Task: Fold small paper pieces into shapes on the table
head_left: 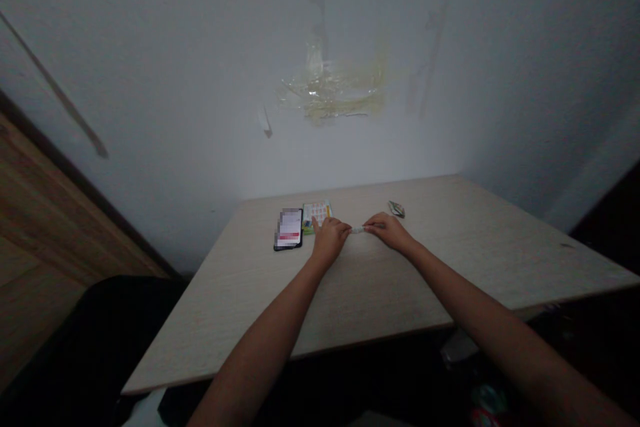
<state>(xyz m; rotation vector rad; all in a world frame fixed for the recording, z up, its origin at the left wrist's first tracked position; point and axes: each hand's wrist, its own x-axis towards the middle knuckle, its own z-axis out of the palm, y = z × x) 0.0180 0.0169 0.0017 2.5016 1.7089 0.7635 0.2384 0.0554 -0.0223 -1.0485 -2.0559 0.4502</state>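
Between my two hands, just above or on the table, is a small, thin whitish strip (357, 229), too small to make out its kind. My left hand (330, 238) pinches its left end between thumb and finger. The right end is pinched by my right hand (390, 229). A colourful printed card or booklet (320, 209) lies flat under and behind my left hand, partly covered by it. Left of the card rests a phone (289, 229) with its screen lit. A small folded, patterned piece (397, 208) lies beyond my right hand, apart from it.
The light wooden table (370, 293) reaches back to a grey-white wall (210, 113). Yellowed clear tape (340, 90) sticks to the wall above the table. Dark cloth-like material (100, 327) is at the left, beside wooden furniture (50, 213).
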